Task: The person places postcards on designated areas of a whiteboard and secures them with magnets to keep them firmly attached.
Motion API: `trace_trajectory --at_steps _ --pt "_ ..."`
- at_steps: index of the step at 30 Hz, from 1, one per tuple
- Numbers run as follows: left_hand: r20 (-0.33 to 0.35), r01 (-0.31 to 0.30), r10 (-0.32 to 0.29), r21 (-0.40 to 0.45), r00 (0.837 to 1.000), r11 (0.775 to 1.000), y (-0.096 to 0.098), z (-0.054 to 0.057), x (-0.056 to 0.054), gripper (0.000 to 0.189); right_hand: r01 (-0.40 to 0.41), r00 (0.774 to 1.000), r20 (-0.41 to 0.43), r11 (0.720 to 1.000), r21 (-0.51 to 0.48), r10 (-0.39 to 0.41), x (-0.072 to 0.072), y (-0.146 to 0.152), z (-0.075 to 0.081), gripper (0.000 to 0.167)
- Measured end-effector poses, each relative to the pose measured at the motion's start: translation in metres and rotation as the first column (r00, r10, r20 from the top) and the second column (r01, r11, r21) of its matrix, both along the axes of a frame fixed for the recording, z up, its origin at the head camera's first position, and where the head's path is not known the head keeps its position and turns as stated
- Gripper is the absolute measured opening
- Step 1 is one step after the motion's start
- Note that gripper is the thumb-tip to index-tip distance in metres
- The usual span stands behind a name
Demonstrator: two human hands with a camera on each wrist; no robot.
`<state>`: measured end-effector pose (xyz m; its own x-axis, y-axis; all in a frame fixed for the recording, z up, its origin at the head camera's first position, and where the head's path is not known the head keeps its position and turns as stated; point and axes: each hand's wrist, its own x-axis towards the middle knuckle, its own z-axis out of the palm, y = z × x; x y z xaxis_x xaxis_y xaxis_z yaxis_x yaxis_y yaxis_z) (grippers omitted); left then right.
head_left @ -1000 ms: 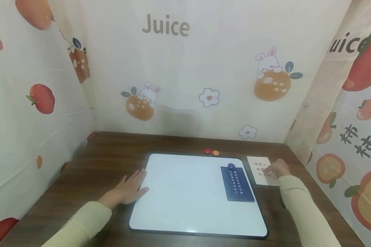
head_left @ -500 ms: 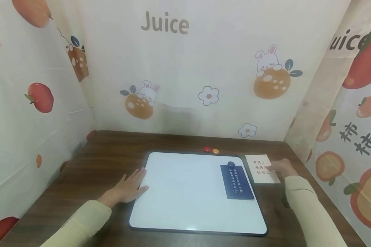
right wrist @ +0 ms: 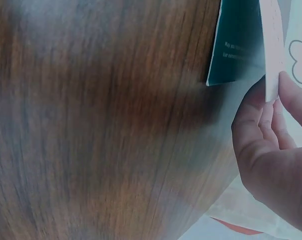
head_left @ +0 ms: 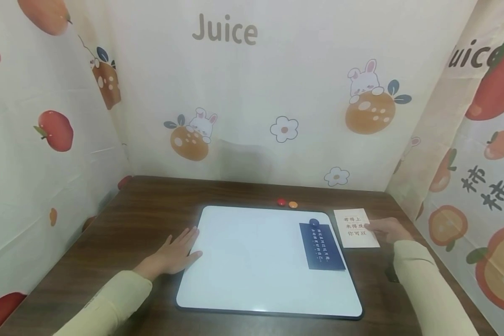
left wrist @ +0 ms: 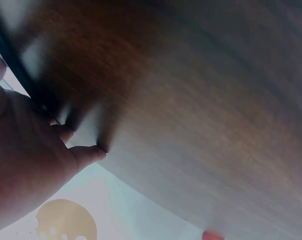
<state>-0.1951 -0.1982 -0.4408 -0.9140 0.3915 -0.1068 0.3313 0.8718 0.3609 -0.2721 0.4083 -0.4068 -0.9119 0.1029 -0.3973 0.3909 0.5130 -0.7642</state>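
My right hand (head_left: 388,228) pinches the right edge of a white card (head_left: 356,232) with printed characters, between thumb and fingers. In the right wrist view the white card (right wrist: 272,50) is raised off the table, and a dark green card (right wrist: 236,50) lies beneath it. My left hand (head_left: 174,254) rests with spread fingers on the left edge of a whiteboard (head_left: 243,261) with a dark frame. On the board's right side lies a dark blue card (head_left: 322,252), with a round dark blue magnet (head_left: 314,222) at its top.
A red round piece (head_left: 281,202) and an orange one (head_left: 293,205), both magnet-like, sit behind the whiteboard. The brown wooden table (head_left: 164,205) is bounded by fruit-printed curtains (head_left: 243,93) at the back and both sides.
My right hand has slid from over the white card's face to its right edge, where it now pinches it. The left hand and the board stay put.
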Motion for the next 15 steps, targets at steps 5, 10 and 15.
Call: trace_trajectory --at_steps 5,10,15 --pt "-0.004 0.002 -0.002 0.014 1.0 1.0 -0.001 0.0 0.0 0.074 -0.044 0.999 -0.023 0.999 0.01 0.044 0.005 0.0 0.003 0.066" --pt "-0.015 0.001 0.0 0.019 1.0 1.0 -0.002 -0.002 0.0 0.074 -0.07 0.997 -0.032 0.998 0.004 0.07 0.011 -0.005 0.007 0.069" --pt "-0.012 -0.001 0.001 0.029 1.0 1.0 -0.002 0.001 0.002 0.073 -0.116 0.992 -0.046 0.993 0.015 0.116 0.017 -0.009 0.008 0.071"
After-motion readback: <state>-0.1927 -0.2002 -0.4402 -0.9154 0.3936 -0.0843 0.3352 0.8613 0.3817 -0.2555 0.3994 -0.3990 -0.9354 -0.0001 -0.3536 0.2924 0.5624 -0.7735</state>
